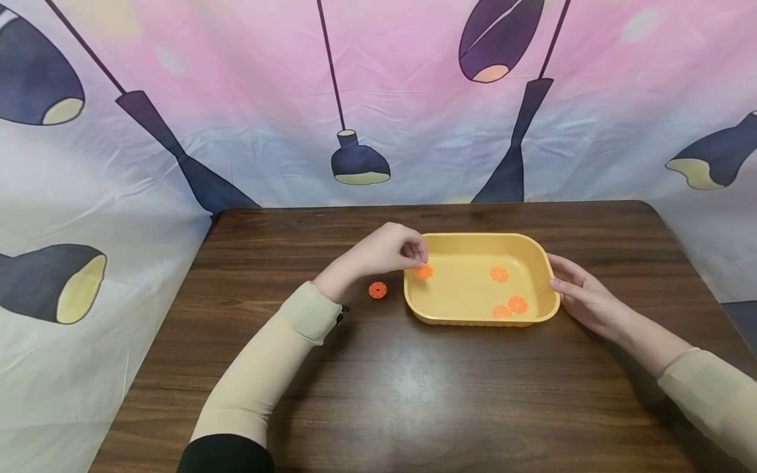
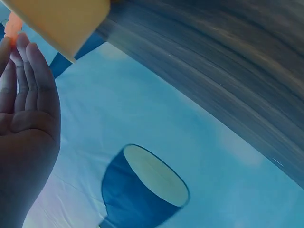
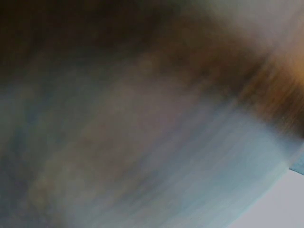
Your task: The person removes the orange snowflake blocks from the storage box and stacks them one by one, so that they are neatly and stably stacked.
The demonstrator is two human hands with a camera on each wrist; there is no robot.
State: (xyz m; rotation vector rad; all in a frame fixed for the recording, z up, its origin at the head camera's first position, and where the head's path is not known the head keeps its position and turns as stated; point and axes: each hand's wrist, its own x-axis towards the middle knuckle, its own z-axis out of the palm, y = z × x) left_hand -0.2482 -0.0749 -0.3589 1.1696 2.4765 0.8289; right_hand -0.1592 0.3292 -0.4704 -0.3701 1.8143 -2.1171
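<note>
A yellow plastic basin with rounded corners stands on the table. Over its left rim, my left hand pinches an orange disc between thumb and fingertips; the left wrist view shows the same disc edge-on at the fingertips. My right hand grips the basin's right end, thumb at the rim and fingers along the outer wall. Inside, toward the right, lie three orange discs, among them a single one and a front one touching its neighbour. The right wrist view is too blurred to show the hand.
Just left of the basin, another orange notched disc with a small centre hole lies on the dark wood table. Behind the table's far edge hangs a patterned cloth with lamp drawings.
</note>
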